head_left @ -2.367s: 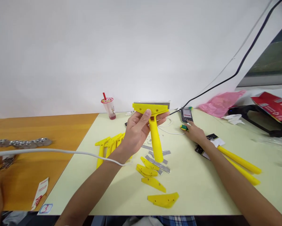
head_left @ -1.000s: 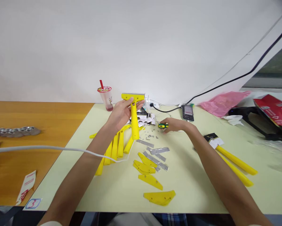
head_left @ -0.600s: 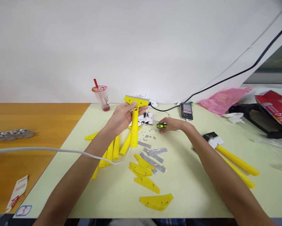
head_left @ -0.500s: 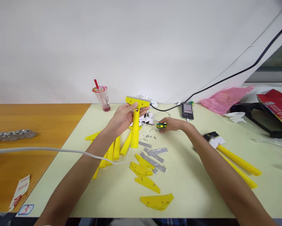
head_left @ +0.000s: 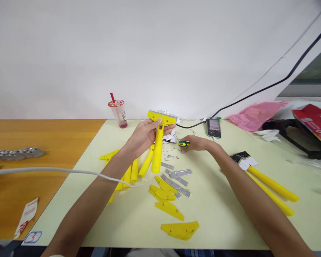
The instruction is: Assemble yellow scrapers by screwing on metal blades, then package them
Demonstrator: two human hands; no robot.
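Observation:
A yellow scraper (head_left: 157,150) with a metal blade along its top edge is gripped by my left hand (head_left: 145,135), thumb on the head, handle pointing down. My right hand (head_left: 195,144) is closed around a green and yellow screwdriver (head_left: 184,144), just right of the scraper; its shaft cannot be made out. Small loose screws (head_left: 169,156) lie on the table below and between the hands. Nearer to me are several flat grey blades (head_left: 180,173) and several yellow cover plates (head_left: 169,210). More yellow scraper handles (head_left: 134,170) lie partly behind my left forearm.
A drink cup (head_left: 120,115) with a red straw stands at the back left. A phone (head_left: 214,127) on a cable lies at the back right. Two yellow-handled tools (head_left: 274,184) rest right of my right forearm. A white cable (head_left: 69,170) crosses above my left forearm.
The scraper and my left hand have shifted slightly right and down in the view, with the scraper tilted a little more. My right hand still holds the screwdriver in about the same spot.

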